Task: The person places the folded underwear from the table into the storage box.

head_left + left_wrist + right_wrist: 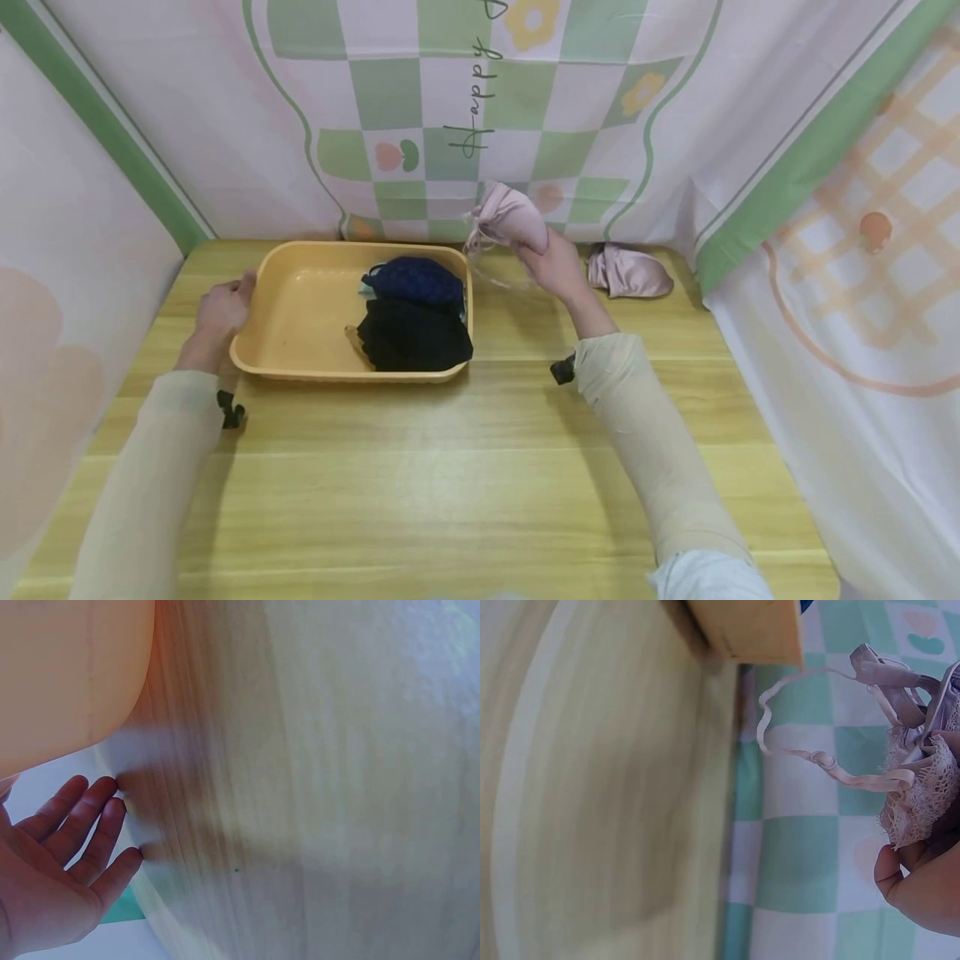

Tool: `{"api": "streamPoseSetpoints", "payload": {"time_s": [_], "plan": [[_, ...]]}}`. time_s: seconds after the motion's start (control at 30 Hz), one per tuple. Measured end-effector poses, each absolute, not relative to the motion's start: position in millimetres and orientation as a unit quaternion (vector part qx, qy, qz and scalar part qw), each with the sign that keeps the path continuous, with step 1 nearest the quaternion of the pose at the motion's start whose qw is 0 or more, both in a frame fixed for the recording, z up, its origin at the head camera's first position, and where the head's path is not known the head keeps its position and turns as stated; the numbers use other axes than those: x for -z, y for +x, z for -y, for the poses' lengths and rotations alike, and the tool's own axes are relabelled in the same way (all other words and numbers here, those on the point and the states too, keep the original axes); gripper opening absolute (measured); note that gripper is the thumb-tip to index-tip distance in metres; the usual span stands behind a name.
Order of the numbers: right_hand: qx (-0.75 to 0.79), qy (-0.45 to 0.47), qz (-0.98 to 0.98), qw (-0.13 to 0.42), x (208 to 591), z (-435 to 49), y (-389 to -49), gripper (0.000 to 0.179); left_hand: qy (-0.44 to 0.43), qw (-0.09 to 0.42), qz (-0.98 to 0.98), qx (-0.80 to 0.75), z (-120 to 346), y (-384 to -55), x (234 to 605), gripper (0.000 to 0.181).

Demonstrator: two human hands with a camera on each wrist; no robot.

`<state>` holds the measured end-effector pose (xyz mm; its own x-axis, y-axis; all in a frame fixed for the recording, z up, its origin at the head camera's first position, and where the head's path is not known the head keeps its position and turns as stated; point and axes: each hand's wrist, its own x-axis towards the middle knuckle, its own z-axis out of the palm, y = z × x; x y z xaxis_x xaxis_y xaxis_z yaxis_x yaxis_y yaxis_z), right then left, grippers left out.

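Observation:
My right hand (557, 265) grips a folded pink bra (513, 218) and holds it above the table, just right of the tray. In the right wrist view, its lace (922, 799) and a dangling strap (855, 778) show beside the fingers. My left hand (223, 310) is at the left end of a yellow tray (300, 321). The left wrist view shows its fingers (97, 840) loosely extended beside the tray, with the thumb mostly hidden. Inside the tray, at its right end, lie a folded navy garment (416, 282) and a folded black garment (412, 335).
A second folded pink item (630, 271) lies near the table's back right corner, behind my right wrist. The wooden table (420, 475) stretches toward me. Patterned cloth (450, 100) hangs along the back and both sides.

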<state>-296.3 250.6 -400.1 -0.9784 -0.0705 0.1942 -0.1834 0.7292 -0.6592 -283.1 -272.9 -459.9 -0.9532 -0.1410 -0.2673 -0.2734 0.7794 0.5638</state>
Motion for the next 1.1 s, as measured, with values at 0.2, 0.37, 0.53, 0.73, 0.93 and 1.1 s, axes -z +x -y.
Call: {"api": "streamPoseSetpoints", "payload": {"time_s": [0.2,0.37,0.53,0.73,0.93,1.1], "plan": [[-0.381,0.073,0.918,0.079,384,-241,-289,0.049,-0.104,0.101,-0.940,-0.310,274,-283,460,0.089],[-0.392,0.073,0.914,0.079,372,-232,-283,0.053,-0.100,0.098,-0.941,-0.308,274,-282,459,0.090],[-0.410,0.071,0.906,0.078,362,-221,-276,0.051,-0.101,0.103,-0.940,-0.309,273,-282,459,0.092],[-0.428,0.084,0.897,0.079,355,-205,-270,0.045,-0.109,0.111,-0.938,-0.309,273,-283,459,0.091],[-0.426,0.092,0.898,0.067,351,-188,-264,0.042,-0.114,0.110,-0.939,-0.307,274,-283,461,0.093],[-0.420,0.101,0.900,0.057,347,-174,-258,0.043,-0.111,0.106,-0.939,-0.307,274,-284,461,0.090]]}}
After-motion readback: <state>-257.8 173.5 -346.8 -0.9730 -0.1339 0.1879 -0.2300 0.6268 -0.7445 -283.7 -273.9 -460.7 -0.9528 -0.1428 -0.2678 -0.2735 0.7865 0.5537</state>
